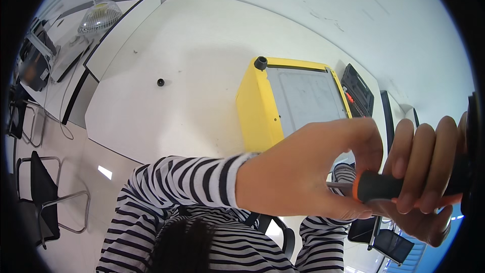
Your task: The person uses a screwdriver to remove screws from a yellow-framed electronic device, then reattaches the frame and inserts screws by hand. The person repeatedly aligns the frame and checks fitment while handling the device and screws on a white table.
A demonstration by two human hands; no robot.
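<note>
In front of my body, at the right, I hold a black and orange screwdriver (376,186). Its metal shaft points left and passes into the grip of my left hand (298,174), where its tip is hidden. My left thumb and index finger close round the front end. Wrapped about the handle are the fingers of my right hand (427,172), close to the picture's right rim. Whether the handle is powered, I cannot tell. Beyond my left hand, a yellow box-shaped case (252,106) with a grey panel (305,93) lies on the white table (202,106).
One black round foot (260,63) sits on the case's far left corner; a similar small black piece (160,82) lies on the table. An open dark tool case (359,88) with a red-handled tool stands behind. Chairs (45,197) and a caged lamp (100,17) are at left.
</note>
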